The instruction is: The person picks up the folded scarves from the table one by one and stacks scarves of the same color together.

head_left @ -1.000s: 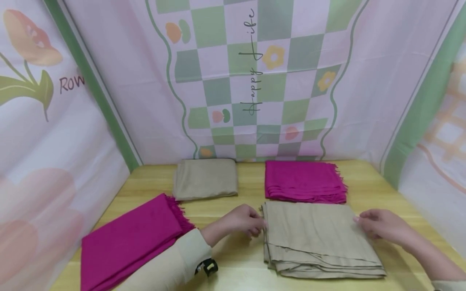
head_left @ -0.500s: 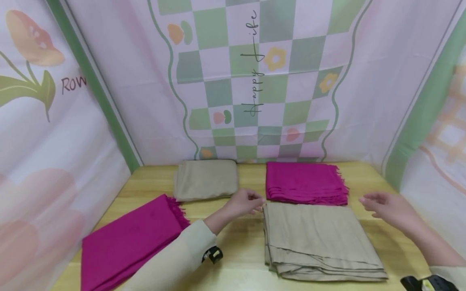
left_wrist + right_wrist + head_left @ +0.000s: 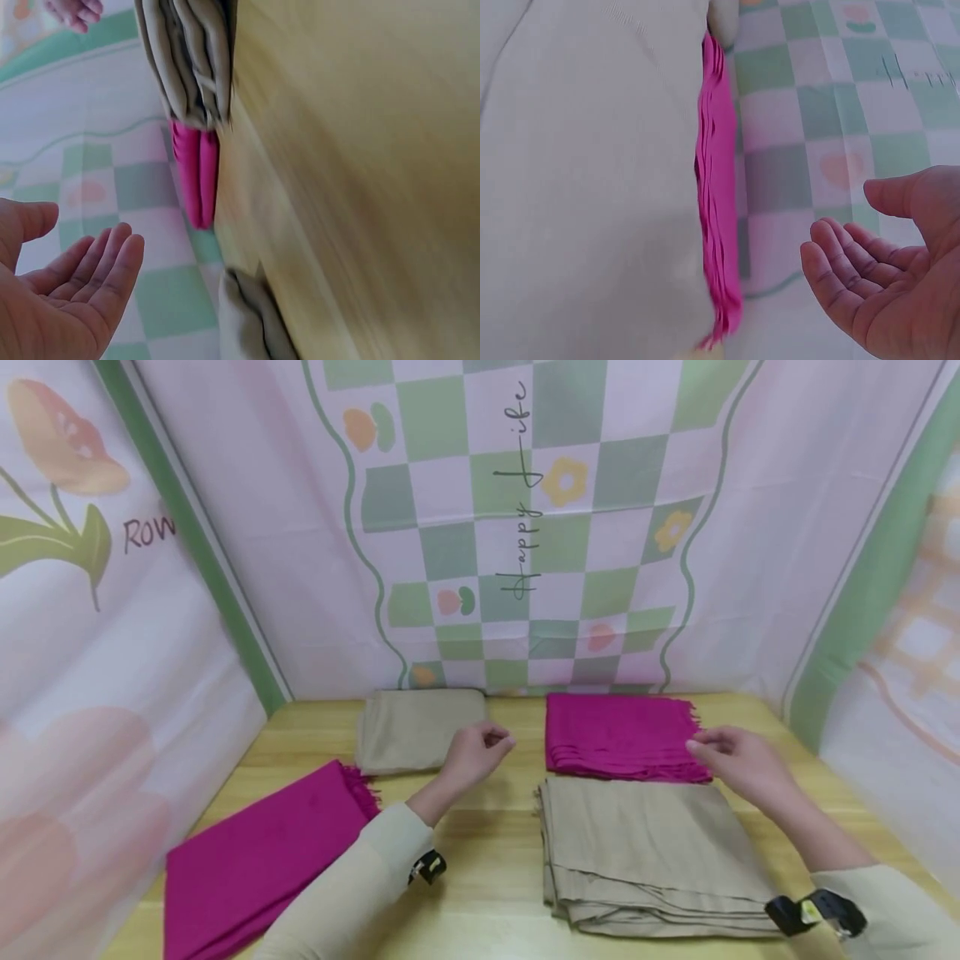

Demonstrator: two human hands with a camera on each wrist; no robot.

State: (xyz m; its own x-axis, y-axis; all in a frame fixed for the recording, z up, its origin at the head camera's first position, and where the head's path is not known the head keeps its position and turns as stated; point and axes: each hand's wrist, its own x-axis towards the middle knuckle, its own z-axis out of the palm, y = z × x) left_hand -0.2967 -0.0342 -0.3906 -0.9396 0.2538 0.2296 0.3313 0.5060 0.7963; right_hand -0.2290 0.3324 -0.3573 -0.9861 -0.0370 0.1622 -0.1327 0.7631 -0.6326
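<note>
My left hand (image 3: 474,752) is raised at mid-table, overlapping the right side of the far beige folded cloth (image 3: 408,727) in the head view. Its fingers are relaxed with a gap to the thumb, and nothing is in them, as the left wrist view shows. My right hand (image 3: 738,764), also holding nothing, is over the right edge of the far magenta fringed cloth (image 3: 618,735). In the right wrist view its fingers (image 3: 840,262) are loosely bent, apart from the thumb. A larger beige folded cloth (image 3: 652,852) lies in front of the magenta one, its layered edge toward me.
Another magenta fringed cloth (image 3: 262,860) lies folded at an angle on the front left, partly behind my left sleeve (image 3: 352,885). All the cloths rest on a wooden table (image 3: 480,893). A printed curtain (image 3: 562,527) rises behind it, with more fabric on both sides.
Both hands have left the sides of the near beige cloth and moved away from me, the left toward the far beige cloth, the right toward the far magenta one. The cloths stay put.
</note>
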